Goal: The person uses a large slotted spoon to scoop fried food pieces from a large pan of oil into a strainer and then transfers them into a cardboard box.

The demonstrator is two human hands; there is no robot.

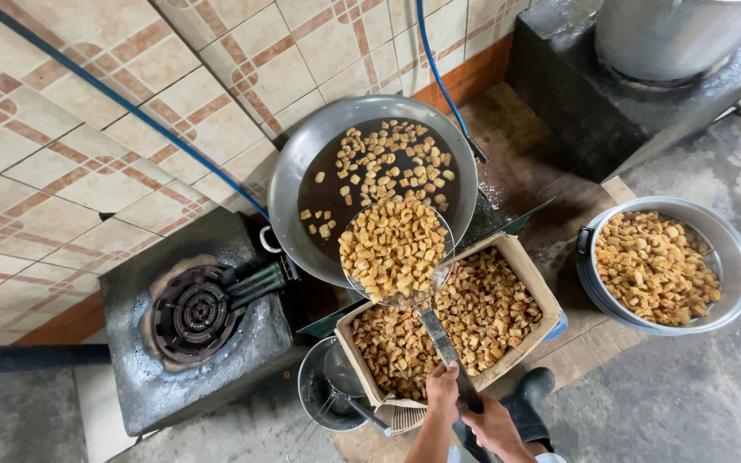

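Both my hands grip the long handle of a wire skimmer (394, 249) heaped with golden fried cubes. My left hand (442, 383) is higher on the handle and my right hand (489, 423) sits just below it. The skimmer hangs over the near rim of a large metal wok (293, 167) that holds dark oil and more floating cubes. Directly beneath the handle lies a cardboard box (532, 283) filled with the same fried cubes.
A round metal pot (735, 249) full of fried cubes stands on the right. A gas burner (195, 313) on a concrete block is at the left, with a small metal bowl (319, 390) beside the box. Tiled wall behind; a big pot (671, 34) at top right.
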